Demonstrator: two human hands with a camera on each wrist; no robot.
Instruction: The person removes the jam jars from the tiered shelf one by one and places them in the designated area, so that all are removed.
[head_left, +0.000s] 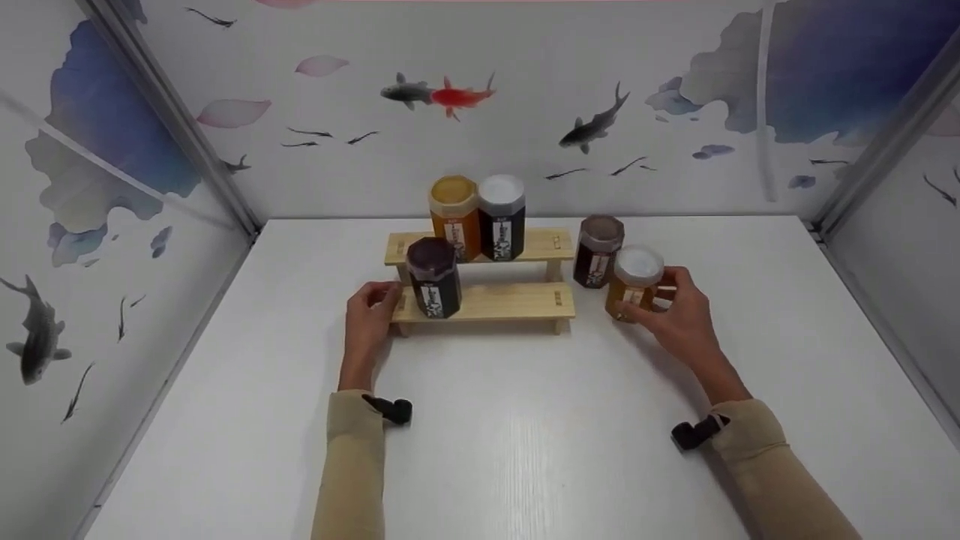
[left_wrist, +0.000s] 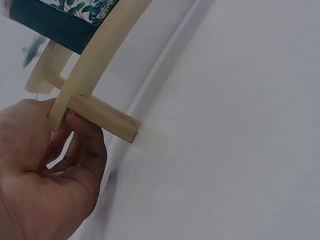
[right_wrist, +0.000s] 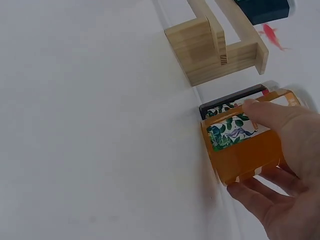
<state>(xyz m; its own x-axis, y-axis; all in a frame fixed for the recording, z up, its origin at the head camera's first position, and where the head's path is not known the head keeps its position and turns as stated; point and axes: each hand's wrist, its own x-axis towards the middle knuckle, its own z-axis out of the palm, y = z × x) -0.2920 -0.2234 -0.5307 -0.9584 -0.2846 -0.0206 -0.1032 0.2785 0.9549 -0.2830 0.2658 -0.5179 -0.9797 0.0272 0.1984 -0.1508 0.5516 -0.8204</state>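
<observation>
A two-step wooden rack (head_left: 510,300) stands on the table. My left hand (head_left: 367,315) pinches the left end of its lower board, thumb above and fingers beneath in the left wrist view. A dark jar (head_left: 435,281) sits on that board near the left hand. On the upper board stand an amber jar with a yellow lid (head_left: 454,217) and a dark jar with a white lid (head_left: 502,217). To the right of the rack, my right hand (head_left: 679,311) grips a white-lidded amber jar (right_wrist: 245,145) around its side. Beside it stands a dark reddish jar (head_left: 598,255).
The white table (head_left: 495,435) is enclosed by panels painted with fish and blue shapes. The back panel (head_left: 510,150) rises behind the rack. Metal posts (head_left: 161,105) mark the corners. A small black device (head_left: 394,410) is strapped at each wrist.
</observation>
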